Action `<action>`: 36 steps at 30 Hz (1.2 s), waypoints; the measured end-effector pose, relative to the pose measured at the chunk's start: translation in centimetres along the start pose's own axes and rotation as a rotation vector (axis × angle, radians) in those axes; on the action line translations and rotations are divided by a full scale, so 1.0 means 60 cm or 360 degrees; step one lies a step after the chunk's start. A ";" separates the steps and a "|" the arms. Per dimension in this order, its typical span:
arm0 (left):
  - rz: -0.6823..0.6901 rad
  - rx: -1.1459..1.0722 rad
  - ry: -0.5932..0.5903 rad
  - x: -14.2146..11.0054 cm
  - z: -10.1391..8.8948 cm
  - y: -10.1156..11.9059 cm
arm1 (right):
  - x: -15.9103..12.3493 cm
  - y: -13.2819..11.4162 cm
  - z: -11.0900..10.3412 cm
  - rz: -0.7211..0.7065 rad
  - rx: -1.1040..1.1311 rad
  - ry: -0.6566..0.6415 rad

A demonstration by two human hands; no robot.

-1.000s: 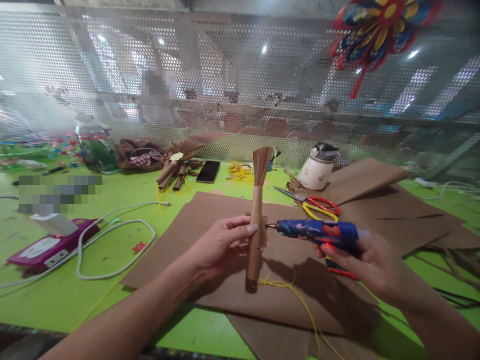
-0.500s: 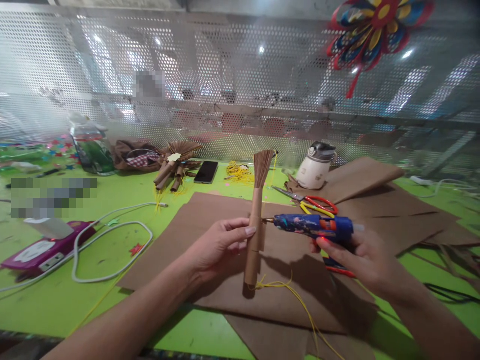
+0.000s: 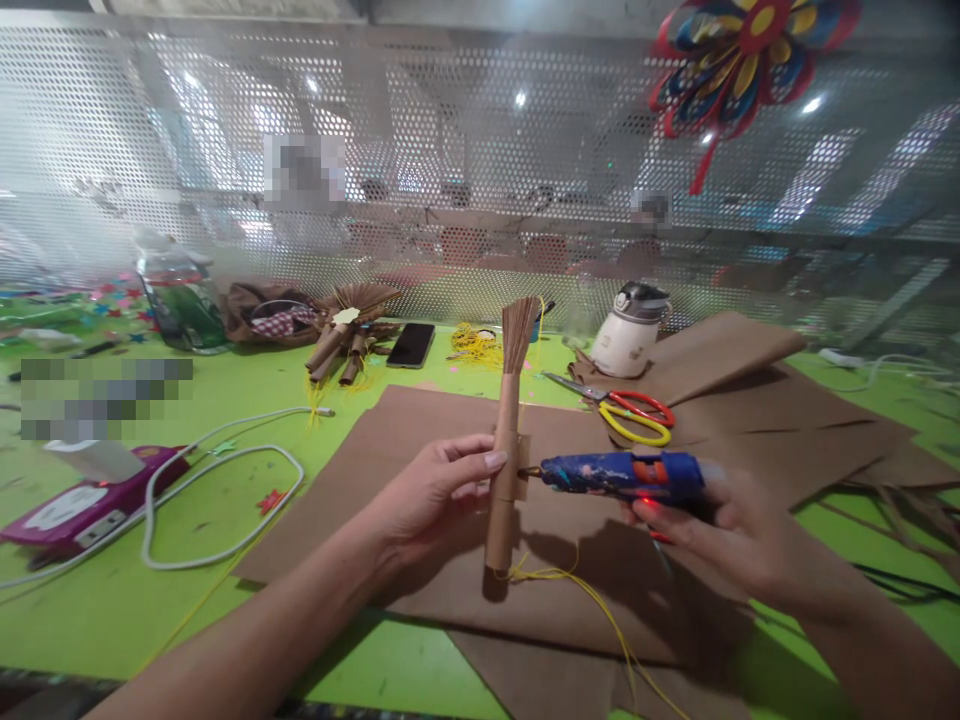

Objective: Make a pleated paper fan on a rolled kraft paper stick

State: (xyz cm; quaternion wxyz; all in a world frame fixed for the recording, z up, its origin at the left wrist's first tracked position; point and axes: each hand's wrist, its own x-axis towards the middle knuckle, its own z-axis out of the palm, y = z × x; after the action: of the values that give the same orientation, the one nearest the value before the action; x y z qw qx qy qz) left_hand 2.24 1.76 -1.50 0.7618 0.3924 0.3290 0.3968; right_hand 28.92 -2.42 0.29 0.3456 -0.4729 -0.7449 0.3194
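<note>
My left hand (image 3: pixel 442 480) is closed on a rolled brown paper tube (image 3: pixel 504 520) held upright, its pleated top fanning out a little. Around the tube's middle runs a paper band with a loose end sticking out on the right. Yellow string (image 3: pixel 570 576) trails from the bottom of the tube. In my right hand (image 3: pixel 720 525) is a blue hot glue gun (image 3: pixel 622 474) with a red light lit, its nozzle pointing left at the band's loose end. I cannot tell whether the nozzle touches the paper. Brown paper sheets (image 3: pixel 405 440) lie beneath both hands.
Scissors (image 3: pixel 637 415) with red and yellow handles lie behind the glue gun. A white bottle (image 3: pixel 631 335), a phone (image 3: pixel 412 345) and finished-looking paper fans (image 3: pixel 352 330) stand or lie farther back. At left are a purple power strip (image 3: pixel 75 510) and a white cable (image 3: pixel 225 560).
The glue gun has moved slightly down and left along the paper band, its nozzle now lower. The band's loose end stands out more. My left hand keeps its hold on the tube.
</note>
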 end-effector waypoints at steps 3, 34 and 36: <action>-0.0023 -0.0004 0.0008 0.001 -0.001 0.000 | -0.004 0.006 -0.005 0.0031 -0.0005 -0.0044; -0.0028 0.0049 -0.0010 0.000 -0.003 -0.004 | 0.009 0.000 -0.005 -0.0166 -0.0195 0.0177; -0.0016 0.0068 -0.0003 0.000 -0.003 -0.004 | 0.010 0.000 -0.005 -0.0170 -0.0191 0.0185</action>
State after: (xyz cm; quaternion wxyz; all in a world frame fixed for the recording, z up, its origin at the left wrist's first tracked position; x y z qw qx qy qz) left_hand 2.18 1.73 -1.79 0.7555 0.4074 0.3387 0.3854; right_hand 29.00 -1.81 0.59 0.3760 -0.4702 -0.7654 0.2275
